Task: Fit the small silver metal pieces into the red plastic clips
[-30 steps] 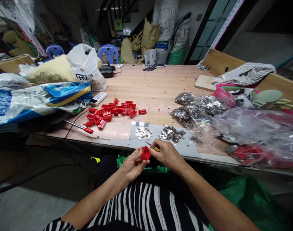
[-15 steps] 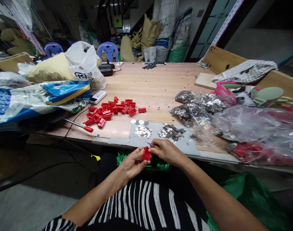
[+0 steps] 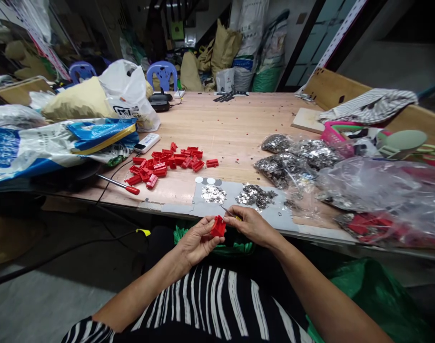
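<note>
Near the table's front edge, my left hand (image 3: 196,242) grips a small red plastic housing (image 3: 218,227) between thumb and fingers, its hollow side facing me. My right hand (image 3: 253,226) is closed on a yellow-handled tool with a thin pointed metal tip (image 3: 226,210), which points up and to the left. The right fingertips are at the housing's upper right edge; whether they touch it I cannot tell. Just beyond the hands, a grey mat (image 3: 199,205) bears a pile of shiny silver metal pieces (image 3: 213,194) and a darker pile of small metal pieces (image 3: 256,196).
Several red housings (image 3: 160,164) lie heaped on the table to the left. Clear bags of metal pieces (image 3: 281,166) and a pink basket (image 3: 337,136) are on the right. A red-tipped rod (image 3: 132,190) juts out at left. Below the hands hangs a green bag (image 3: 244,248).
The red housing has tilted a little in my left hand. My right hand and the tool have shifted slightly to the right. The whole view has drifted slightly.
</note>
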Tool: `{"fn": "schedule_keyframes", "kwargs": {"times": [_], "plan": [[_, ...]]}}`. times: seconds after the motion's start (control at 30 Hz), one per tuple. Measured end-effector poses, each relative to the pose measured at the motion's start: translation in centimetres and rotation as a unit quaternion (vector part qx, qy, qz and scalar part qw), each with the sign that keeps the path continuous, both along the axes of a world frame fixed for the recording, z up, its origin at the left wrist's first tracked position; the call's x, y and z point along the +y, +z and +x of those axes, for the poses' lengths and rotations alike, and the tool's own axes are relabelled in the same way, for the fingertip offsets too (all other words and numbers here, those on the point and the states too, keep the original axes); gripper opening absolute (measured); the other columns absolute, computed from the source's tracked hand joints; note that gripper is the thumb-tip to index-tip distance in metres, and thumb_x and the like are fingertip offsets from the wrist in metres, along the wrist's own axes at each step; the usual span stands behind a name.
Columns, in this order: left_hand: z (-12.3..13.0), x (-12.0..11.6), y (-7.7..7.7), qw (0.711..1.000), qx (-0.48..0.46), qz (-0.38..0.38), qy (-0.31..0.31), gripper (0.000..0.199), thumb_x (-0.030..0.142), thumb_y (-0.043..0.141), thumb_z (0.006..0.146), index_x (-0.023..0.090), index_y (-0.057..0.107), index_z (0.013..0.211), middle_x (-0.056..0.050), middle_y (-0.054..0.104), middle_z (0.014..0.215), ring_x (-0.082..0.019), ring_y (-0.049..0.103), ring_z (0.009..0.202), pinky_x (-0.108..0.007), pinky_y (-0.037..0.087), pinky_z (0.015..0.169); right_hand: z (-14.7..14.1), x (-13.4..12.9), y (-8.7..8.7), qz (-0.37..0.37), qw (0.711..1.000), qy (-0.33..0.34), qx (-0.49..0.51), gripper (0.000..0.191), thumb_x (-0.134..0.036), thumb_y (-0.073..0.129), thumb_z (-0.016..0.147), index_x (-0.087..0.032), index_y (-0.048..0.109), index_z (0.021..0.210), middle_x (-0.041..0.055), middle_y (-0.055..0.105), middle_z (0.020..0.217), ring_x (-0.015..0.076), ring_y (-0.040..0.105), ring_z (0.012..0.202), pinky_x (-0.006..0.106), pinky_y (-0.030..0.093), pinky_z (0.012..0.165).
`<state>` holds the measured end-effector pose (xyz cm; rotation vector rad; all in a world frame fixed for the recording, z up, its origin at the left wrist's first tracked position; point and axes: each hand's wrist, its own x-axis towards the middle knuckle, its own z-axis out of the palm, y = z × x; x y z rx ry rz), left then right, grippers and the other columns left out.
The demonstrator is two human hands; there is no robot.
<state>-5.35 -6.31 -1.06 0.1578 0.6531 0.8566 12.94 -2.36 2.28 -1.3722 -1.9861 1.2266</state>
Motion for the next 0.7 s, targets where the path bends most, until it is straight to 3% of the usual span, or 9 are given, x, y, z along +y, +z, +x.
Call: {"fn": "schedule_keyframes", "kwargs": {"times": [0.23, 0.47, 0.7], "plan": [[-0.1, 0.1, -0.3, 1.0, -0.005, 0.007, -0.011, 0.018, 0.018, 0.066, 0.081, 0.013, 0.056, 0.095, -0.007, 0.067, 0.083, -0.011, 0.067, 0.055, -0.013, 0.053, 0.048, -0.1, 0.2, 0.3, -0.099, 0.993, 0.026, 0.056, 0.027, -0.042, 0.055, 0.082, -0.017, 0.057, 0.073, -0.0041, 0.051, 0.062, 0.01, 0.042, 0.054, 0.022, 0.035, 0.051], [-0.1, 0.4, 0.3, 0.999, 0.01, -0.006, -0.03, 0.016, 0.013, 0.066, 0.08, 0.013, 0.056, 0.093, -0.005, 0.067, 0.08, -0.012, 0.067, 0.055, -0.015, 0.054, 0.047, 0.5, 0.8, 0.3, -0.101, 0.99, 0.074, 0.063, 0.027, -0.04, 0.059, 0.079, -0.016, 0.054, 0.068, -0.0053, 0.046, 0.062, 0.0092, 0.038, 0.057, 0.022, 0.031, 0.054], [-0.4, 1.1, 1.0, 0.998, 0.009, 0.012, -0.066, 0.022, 0.016, 0.068, 0.079, 0.014, 0.054, 0.097, -0.005, 0.066, 0.08, -0.011, 0.066, 0.052, -0.014, 0.052, 0.045, 0.4, 0.4, 0.5, -0.136, 0.986, 0.066, 0.077, 0.029, -0.045, 0.057, 0.082, -0.016, 0.056, 0.081, -0.0058, 0.045, 0.062, 0.0088, 0.036, 0.054, 0.021, 0.029, 0.05]]}}
